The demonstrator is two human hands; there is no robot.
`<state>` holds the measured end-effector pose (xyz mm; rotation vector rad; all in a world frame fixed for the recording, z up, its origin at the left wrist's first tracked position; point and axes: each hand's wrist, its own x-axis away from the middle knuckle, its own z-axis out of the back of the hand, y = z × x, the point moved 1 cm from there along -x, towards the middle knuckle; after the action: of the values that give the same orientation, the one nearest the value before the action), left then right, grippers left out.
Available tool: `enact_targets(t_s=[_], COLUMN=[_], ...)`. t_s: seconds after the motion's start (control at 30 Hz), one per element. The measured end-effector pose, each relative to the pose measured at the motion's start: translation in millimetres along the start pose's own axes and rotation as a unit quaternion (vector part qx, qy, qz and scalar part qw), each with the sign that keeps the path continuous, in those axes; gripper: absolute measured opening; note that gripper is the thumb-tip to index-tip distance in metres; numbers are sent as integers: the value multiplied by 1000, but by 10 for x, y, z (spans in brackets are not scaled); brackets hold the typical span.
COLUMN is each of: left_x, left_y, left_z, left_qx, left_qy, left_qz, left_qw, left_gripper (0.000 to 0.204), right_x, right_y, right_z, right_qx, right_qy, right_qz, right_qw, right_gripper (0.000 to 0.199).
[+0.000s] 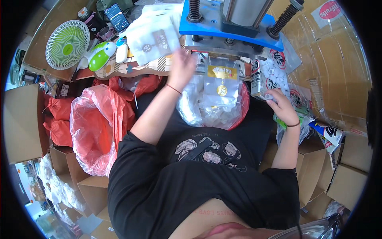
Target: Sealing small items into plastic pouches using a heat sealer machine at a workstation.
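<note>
My left hand (184,67) is smeared by motion at the bench edge, beside the lower right corner of a stack of white printed pouches (148,44). Whether it grips anything does not show. My right hand (281,106) has its thumb and fingers drawn together around a small white plastic piece (269,96). That hand is at the near end of a heap of similar white pieces (276,73). Between my hands, a clear pouch with a gold printed panel (221,85) lies over a red-rimmed tub (245,104) full of clear pouches on my lap.
A press with a blue plate (207,24) and springs stands over the bench ahead. At the left are a green-and-white fan (67,46), a phone (116,18) and a red plastic bag (88,131) standing open. Cardboard (330,59) walls the right side.
</note>
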<state>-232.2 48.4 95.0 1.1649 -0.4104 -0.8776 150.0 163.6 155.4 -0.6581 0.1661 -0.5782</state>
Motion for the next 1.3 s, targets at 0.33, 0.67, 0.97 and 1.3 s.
enact_targets(t_s=[0.33, 0.67, 0.97, 1.3], left_x=[291, 816, 1135, 422], left_y=[-332, 316, 414, 242], left_z=[562, 38, -402, -430], left_qx=[-309, 95, 402, 429], left_qy=[-41, -342, -447, -364], left_qz=[-265, 42, 240, 277], left_qw=[912, 934, 762, 779], left_gripper=[29, 20, 25, 32], right_x=[-216, -820, -780, -432], right_y=[-535, -1070, -839, -443], right_z=[-11, -332, -100, -254], right_qx=[-25, -187, -54, -116], right_qy=[198, 204, 118, 179], right_qz=[34, 86, 178, -24], right_qw=[979, 957, 975, 977], right_gripper=[21, 15, 23, 13])
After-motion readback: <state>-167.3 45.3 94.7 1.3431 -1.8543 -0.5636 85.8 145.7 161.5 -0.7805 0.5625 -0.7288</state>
